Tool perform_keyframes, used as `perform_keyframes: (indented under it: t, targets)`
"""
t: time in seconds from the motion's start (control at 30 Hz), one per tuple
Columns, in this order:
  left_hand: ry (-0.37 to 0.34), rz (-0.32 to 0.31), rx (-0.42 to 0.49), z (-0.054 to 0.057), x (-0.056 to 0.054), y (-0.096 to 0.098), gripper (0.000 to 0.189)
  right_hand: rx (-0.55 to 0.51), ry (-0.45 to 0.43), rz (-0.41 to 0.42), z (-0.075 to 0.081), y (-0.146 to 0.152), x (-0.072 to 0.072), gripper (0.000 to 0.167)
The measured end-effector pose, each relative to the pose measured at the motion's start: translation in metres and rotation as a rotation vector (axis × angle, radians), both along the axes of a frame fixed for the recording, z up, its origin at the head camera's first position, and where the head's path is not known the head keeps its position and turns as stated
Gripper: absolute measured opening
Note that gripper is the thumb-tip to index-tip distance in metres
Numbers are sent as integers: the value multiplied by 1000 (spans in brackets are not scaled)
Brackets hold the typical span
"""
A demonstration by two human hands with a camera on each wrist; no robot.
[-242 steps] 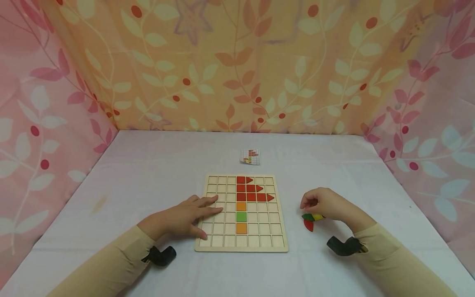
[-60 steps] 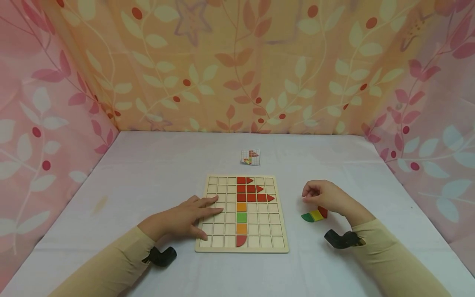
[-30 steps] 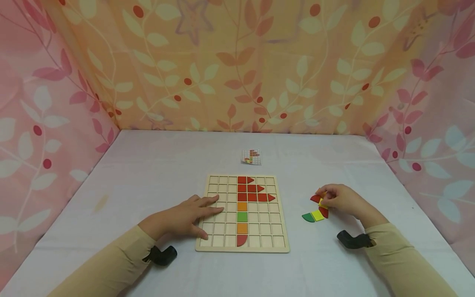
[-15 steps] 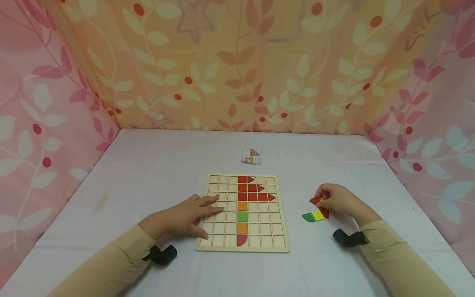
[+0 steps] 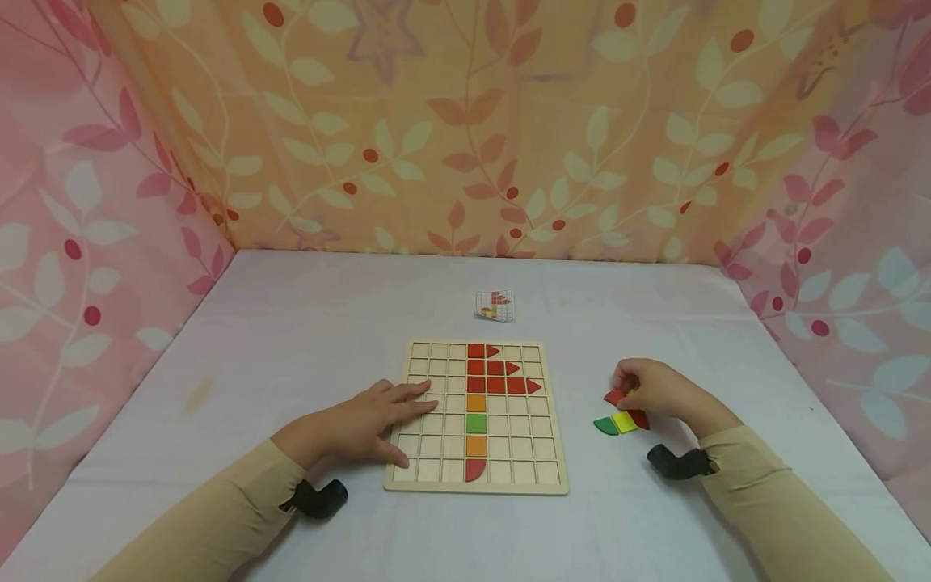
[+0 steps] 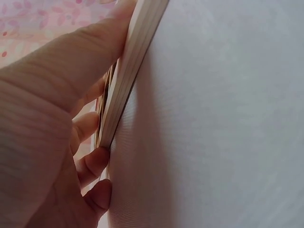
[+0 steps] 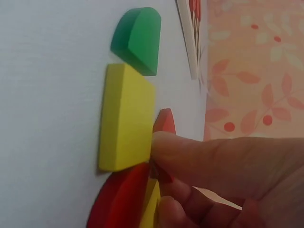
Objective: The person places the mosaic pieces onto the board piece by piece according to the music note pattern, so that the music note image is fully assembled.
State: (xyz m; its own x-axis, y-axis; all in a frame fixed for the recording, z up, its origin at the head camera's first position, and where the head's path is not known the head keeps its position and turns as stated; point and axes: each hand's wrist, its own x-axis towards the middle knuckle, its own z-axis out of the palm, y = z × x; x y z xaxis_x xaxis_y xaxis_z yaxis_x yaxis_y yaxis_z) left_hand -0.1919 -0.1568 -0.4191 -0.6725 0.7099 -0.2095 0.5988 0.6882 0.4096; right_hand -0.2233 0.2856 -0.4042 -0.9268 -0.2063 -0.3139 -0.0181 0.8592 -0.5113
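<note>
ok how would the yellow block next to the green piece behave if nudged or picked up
The yellow block is likely stiff, judging by its straight edges and crisp corners. It would probably slide rather than roll or tip, since it lies on a broad flat face. Lifting looks manageable: its visible side seems thick enough to pinch.

The light is soft and rather dim on the desk (image 5: 305, 299), with faint shadows under the sleeves (image 5: 211, 505). In the left wrist view, shadow follows the board (image 6: 124, 90); in the right, the patterned cloth (image 7: 251, 90) looks blurred.
</note>
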Motion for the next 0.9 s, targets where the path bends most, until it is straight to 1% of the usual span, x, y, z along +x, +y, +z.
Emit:
perform_keyframes:
  t: [0.17, 0.3, 0.4, 0.5, 0.57, 0.63, 0.8, 0.9]
  targets:
    - [9, -2, 10, 0, 0, 0, 85, 19, -13, 0, 1, -2, -2, 20]
    - [12, -11, 41, 0, -1, -2, 85, 50, -47, -26, 3, -7, -3, 12]
    - [9, -15, 60, -1, -1, -3, 85, 43, -60, -44, 8, -15, -5, 5]
    - [8, -14, 58, -3, -2, -4, 86, 9, -47, -41, 13, -26, -7, 8]
    - [9, -15, 58, -4, -3, -5, 86, -17, -30, -25, 18, -36, -8, 10]
    - [16, -19, 54, -4, -4, -5, 85, -40, -4, 9, 21, -48, -9, 9]
    - [27, -34, 57, -2, -3, -5, 85, -90, 66, 141, 27, -83, -13, 4]
    - [20, -38, 59, 0, -2, -4, 85, -121, 83, 212, 30, -106, -13, 5]
